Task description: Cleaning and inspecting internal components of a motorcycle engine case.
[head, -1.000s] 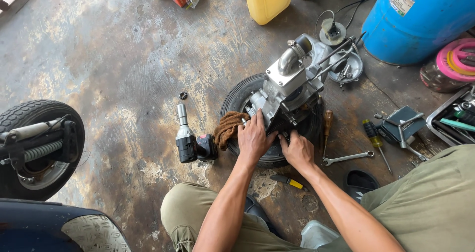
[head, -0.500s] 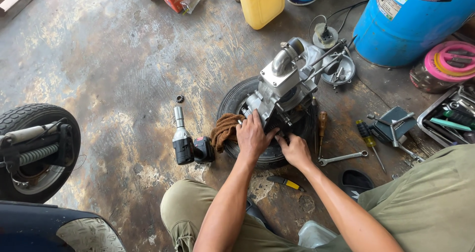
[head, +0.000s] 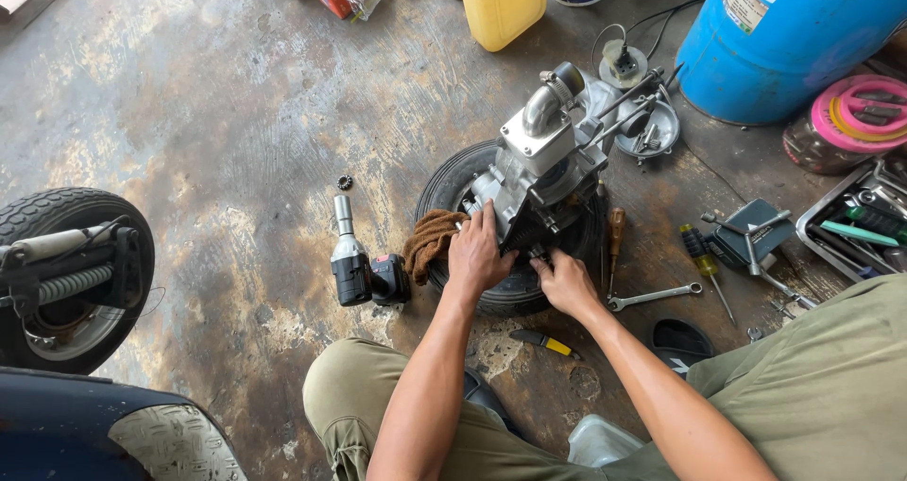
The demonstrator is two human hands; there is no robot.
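A grey metal engine (head: 548, 164) rests on a small black tyre (head: 452, 183) lying flat on the stained concrete floor. My left hand (head: 477, 254) lies spread on the engine's near left side, fingers against the casing. My right hand (head: 565, 284) presses at the engine's near underside, fingertips tucked beneath it; whether they hold a small part is hidden. A brown rag (head: 430, 240) lies on the tyre just left of my left hand. I am squatting, knees at the bottom of the view.
A cordless impact wrench (head: 357, 266) lies left of the tyre, a small nut (head: 344, 182) beyond it. Screwdrivers (head: 700, 254), a spanner (head: 652, 298), a tool tray (head: 855, 221), a blue drum (head: 794, 37) and a yellow jug (head: 501, 4) surround. A scooter wheel (head: 66, 273) stands at left.
Both hands stay on the engine's near side with only slight finger shifts. The view has drifted a little, so everything sits slightly lower in the frame.
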